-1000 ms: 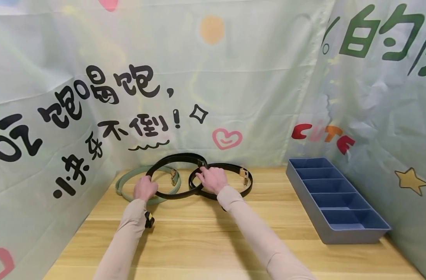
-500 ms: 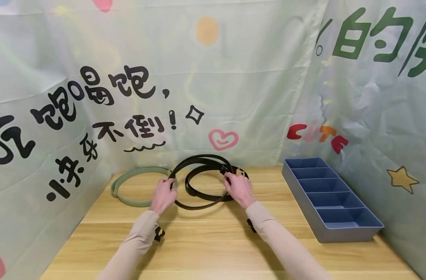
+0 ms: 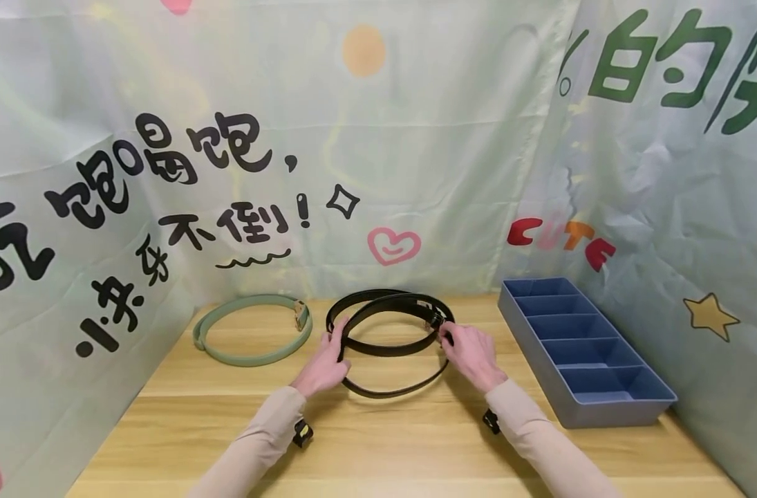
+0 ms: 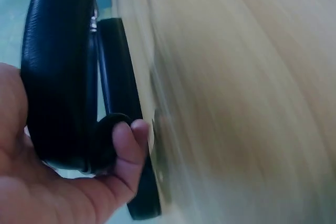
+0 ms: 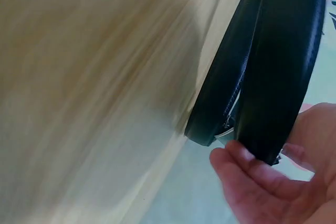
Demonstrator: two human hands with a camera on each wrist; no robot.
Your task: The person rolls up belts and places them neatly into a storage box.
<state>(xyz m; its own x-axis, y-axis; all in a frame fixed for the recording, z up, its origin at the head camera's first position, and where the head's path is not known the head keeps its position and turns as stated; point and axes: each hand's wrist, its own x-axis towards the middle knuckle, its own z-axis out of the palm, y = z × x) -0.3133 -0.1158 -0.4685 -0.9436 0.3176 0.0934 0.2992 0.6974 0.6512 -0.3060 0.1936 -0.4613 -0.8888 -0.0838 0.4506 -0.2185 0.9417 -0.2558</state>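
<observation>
In the head view, my two hands hold a black belt [image 3: 390,395] coiled in a loop, tilted, with its near edge low over the table. My left hand [image 3: 323,365] grips its left side; in the left wrist view the fingers curl under the strap [image 4: 58,72]. On the other side my right hand [image 3: 474,353] pinches the loop near its dark buckle [image 3: 437,319]. The right wrist view shows fingertips [image 5: 244,153] at the lower edge of the strap. A second black belt [image 3: 381,351] lies coiled on the table just behind, partly overlapped by the held one.
A coiled green belt [image 3: 254,360] with a gold buckle [image 3: 300,315] lies at the left on the wooden table [image 3: 378,443]. At the right stands a blue-grey box [image 3: 614,416] with several compartments. Printed cloth [image 3: 440,173] walls the back and sides.
Both hands have carried the held black belt to the right and nearer, away from above the green belt. It now hangs lower, in front of the second black belt.
</observation>
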